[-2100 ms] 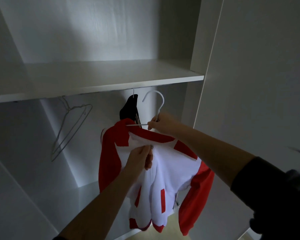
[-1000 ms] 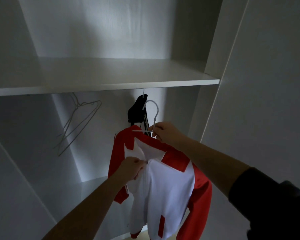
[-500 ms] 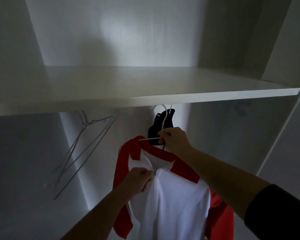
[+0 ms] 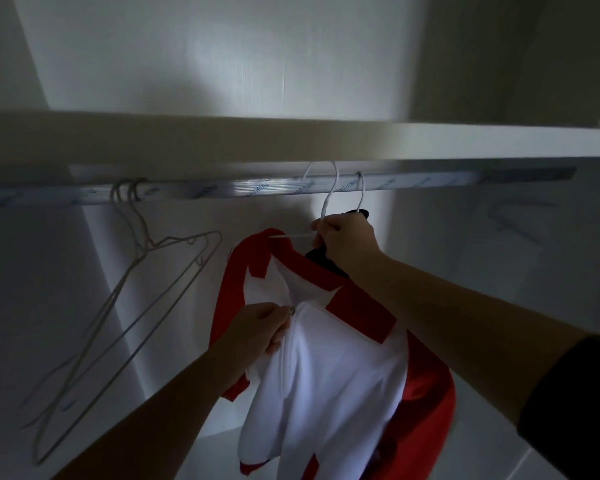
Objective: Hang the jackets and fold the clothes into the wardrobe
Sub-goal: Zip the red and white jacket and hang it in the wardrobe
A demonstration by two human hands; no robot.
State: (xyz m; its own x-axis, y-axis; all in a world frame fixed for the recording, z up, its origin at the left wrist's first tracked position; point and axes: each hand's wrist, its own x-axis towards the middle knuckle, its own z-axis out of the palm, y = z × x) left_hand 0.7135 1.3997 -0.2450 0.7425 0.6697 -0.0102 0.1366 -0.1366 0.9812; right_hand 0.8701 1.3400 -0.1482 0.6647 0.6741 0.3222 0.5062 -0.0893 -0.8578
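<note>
two seconds earlier we had carried the white hanger (image 4: 328, 199) with its hook free in the air below the shelf (image 4: 187, 140); now our right hand (image 4: 343, 237) had raised it to the rail (image 4: 222, 194), and the hook curved up over the bar, just left of the hook that bore a black garment (image 4: 317, 258); that hand's fingers stayed clenched round the hanger's neck, so we could not tell whether the rail or the hand took the weight; our left hand (image 4: 260, 329) kept its pinch on the front of the red and white jacket (image 4: 326, 375) beside the zip pull (image 4: 292, 310), as it had all along, holding the cloth steady; the jacket itself hung from the hanger below the rail, between our two arms, its collar up against the black garment and its sleeves drooping; our head had tilted up as well, so the rail, hidden before behind the shelf edge, came into view; the empty wire hangers (image 4: 146, 242) hung well to the left, untouched; we judged this jacket nearly hung: the hook needed only to settle on the bar, and both hands to let go.
</note>
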